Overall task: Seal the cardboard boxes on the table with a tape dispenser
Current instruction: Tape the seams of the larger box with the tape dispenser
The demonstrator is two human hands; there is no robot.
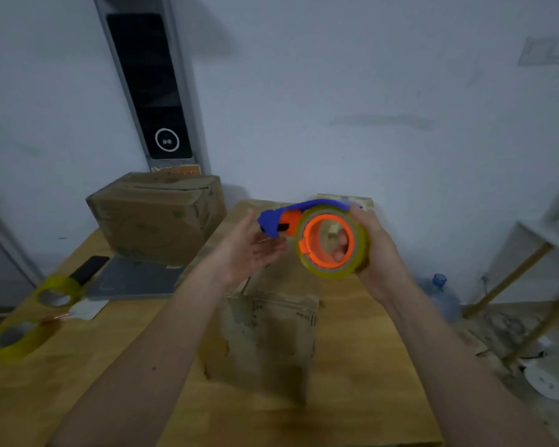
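Note:
A blue and orange tape dispenser (317, 232) loaded with a yellowish clear tape roll is held up in the air by my right hand (373, 246), fingers through its orange core. My left hand (254, 248) is open, palm up, just under the dispenser's blue cutter end. Below both hands a small worn cardboard box (268, 337) stands on the wooden table (352, 398). A larger cardboard box (157, 217) sits at the back left, its top flaps down. The corner of another box (363, 201) shows behind the dispenser.
Two spare yellowish tape rolls (57, 291) (20, 338) lie near the table's left edge. A dark phone (89, 269) and a grey laptop (133, 280) lie in front of the larger box. A blue water jug (439, 293) and a white shelf (549, 237) stand right of the table.

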